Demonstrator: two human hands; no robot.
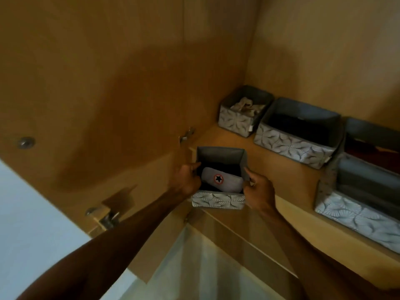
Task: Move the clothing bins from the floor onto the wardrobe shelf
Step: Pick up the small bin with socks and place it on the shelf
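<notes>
Fabric all the way here, so nothing about this should be heavy. Biggest thing first: the wardrobe shelf, plain wood, with the open door swung out on my left and its hinges sticking out near my forearm.

Already up there are four patterned bins. The long front bin sits at the right by the edge, another dark bin is behind it, the wide grey bin is in the middle, and the little corner bin with something crumpled and pale in it is tucked at the back.

The one I'm handling is the small bin, sitting at the front left corner of the shelf, its near wall right at the lip or maybe slightly over it; I can't tell which. My left hand has its fingers curled over the left wall, thumb hooked inside, and my right hand pinches the right wall the same way.

I'd guess the walls are soft and will bow if I squeeze, so holding both sides up at the rim seems right. Inside there's a light pouch with a star badge on dark clothes, probably weighs next to nothing.

Way in looks clear straight back; the corner bin and the wide grey bin are what I'd bump if I shove it too far.
</notes>
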